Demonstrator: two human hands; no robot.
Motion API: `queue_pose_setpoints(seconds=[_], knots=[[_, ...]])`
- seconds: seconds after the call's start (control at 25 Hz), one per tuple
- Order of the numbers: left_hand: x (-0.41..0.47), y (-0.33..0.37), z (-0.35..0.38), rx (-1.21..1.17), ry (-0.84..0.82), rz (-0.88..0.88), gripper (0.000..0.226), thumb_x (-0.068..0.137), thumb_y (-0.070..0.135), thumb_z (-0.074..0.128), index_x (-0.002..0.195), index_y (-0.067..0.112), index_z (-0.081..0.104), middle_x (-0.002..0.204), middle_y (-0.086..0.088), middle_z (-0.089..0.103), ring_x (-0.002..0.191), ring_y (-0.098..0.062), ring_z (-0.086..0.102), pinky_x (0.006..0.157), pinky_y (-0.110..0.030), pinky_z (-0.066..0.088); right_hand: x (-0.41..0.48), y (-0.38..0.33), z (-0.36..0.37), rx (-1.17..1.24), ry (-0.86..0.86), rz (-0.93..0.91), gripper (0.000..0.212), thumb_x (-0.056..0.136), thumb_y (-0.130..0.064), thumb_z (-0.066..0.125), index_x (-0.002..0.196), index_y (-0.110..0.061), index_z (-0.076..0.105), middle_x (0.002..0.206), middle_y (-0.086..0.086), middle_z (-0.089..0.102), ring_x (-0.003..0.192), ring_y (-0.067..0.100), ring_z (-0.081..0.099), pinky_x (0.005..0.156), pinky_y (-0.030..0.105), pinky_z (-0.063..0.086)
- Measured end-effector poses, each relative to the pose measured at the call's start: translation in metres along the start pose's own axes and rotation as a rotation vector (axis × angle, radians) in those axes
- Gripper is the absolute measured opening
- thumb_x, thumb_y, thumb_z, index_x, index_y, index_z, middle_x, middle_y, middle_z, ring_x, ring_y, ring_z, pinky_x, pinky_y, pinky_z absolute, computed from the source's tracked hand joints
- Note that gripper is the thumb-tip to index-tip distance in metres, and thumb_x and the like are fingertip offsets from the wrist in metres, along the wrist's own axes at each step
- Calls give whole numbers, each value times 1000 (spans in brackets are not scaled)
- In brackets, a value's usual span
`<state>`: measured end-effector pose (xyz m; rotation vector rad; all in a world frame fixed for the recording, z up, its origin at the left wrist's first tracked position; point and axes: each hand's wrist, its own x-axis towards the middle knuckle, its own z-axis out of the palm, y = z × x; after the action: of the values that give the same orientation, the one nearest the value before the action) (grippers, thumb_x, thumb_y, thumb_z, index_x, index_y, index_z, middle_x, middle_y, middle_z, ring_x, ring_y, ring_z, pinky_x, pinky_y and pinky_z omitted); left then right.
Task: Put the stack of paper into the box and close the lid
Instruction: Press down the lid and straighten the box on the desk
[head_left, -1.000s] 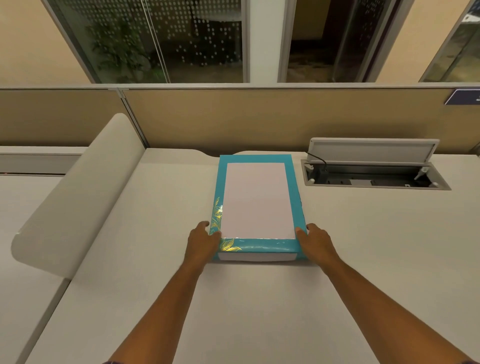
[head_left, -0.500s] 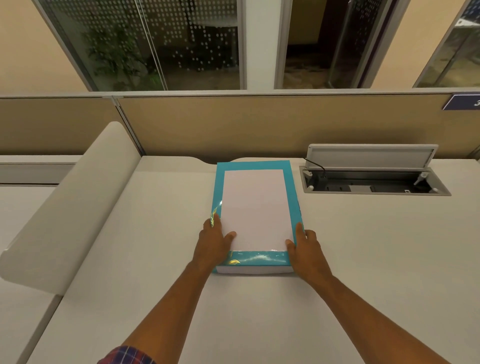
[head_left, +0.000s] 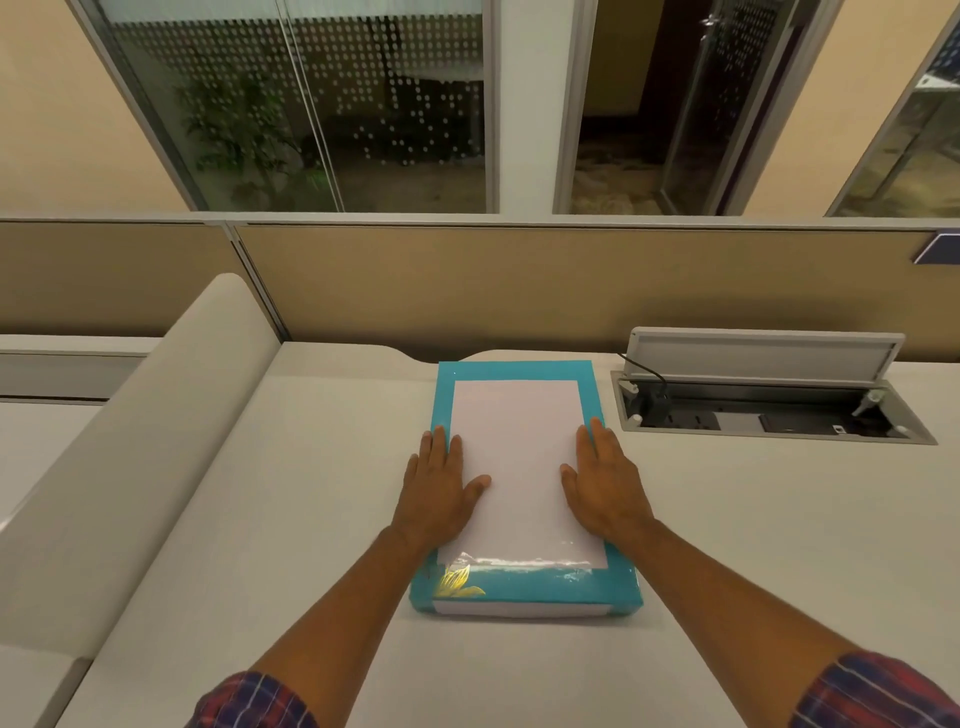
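Note:
A flat teal box (head_left: 519, 373) with a gold leaf print lies on the white desk, its lid down. The lid has a clear window, and white paper (head_left: 519, 457) shows through it. My left hand (head_left: 441, 483) lies flat, palm down, on the lid's left side. My right hand (head_left: 605, 483) lies flat on its right side. Both hands have the fingers stretched out and hold nothing.
An open cable hatch (head_left: 769, 410) with its flap raised is set into the desk right of the box. A rounded white divider (head_left: 130, 457) runs along the left. A beige partition (head_left: 519, 280) stands behind the desk.
Both hands have moved from the box's near corners up onto the top of the lid and now lie flat on it. The view has come closer to the box.

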<state>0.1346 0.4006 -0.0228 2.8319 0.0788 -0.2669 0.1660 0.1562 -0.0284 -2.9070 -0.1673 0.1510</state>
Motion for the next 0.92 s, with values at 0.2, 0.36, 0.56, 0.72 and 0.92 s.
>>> queue_pose_setpoints(seconds=[0.2, 0.36, 0.56, 0.72, 0.92], knots=[[47, -1, -10, 17, -17, 43, 71, 109, 51, 27, 166, 10, 11, 176, -15, 0, 164, -34, 1, 133, -47, 11, 34, 1, 7, 13, -76, 31, 75, 105, -55, 25, 164, -13, 4, 175, 4, -5, 162, 29, -2, 123, 48, 34], [57, 5, -6, 4, 29, -2, 65, 111, 46, 26, 165, 10, 18, 176, -16, 8, 163, -34, 9, 132, -46, 18, 33, 2, 14, 16, -71, 50, 74, 105, -55, 23, 164, -15, 1, 175, 0, -8, 162, 25, -5, 122, 46, 35], [55, 3, -11, -11, 13, 2, 63, 111, 43, 28, 164, 11, 21, 176, -13, 10, 163, -32, 10, 131, -46, 21, 30, 3, 16, -17, -30, 36, 77, 104, -58, 23, 164, -14, 3, 175, 3, -3, 162, 27, 2, 121, 49, 39], [33, -3, -15, -36, -39, 34, 67, 109, 50, 28, 165, 13, 20, 177, -9, 5, 164, -29, 5, 131, -45, 20, 4, 3, 18, 29, 41, 48, 78, 102, -59, 29, 163, -15, 7, 175, 5, 5, 161, 29, 13, 121, 50, 38], [-45, -12, 15, -96, -26, 94, 103, 89, 82, 12, 167, 16, 10, 177, -3, -10, 164, -21, -7, 132, -39, 10, -53, 9, 40, 155, 85, 127, 84, 101, -60, 39, 162, -18, 1, 174, 2, 10, 154, 26, 32, 117, 46, 45]])
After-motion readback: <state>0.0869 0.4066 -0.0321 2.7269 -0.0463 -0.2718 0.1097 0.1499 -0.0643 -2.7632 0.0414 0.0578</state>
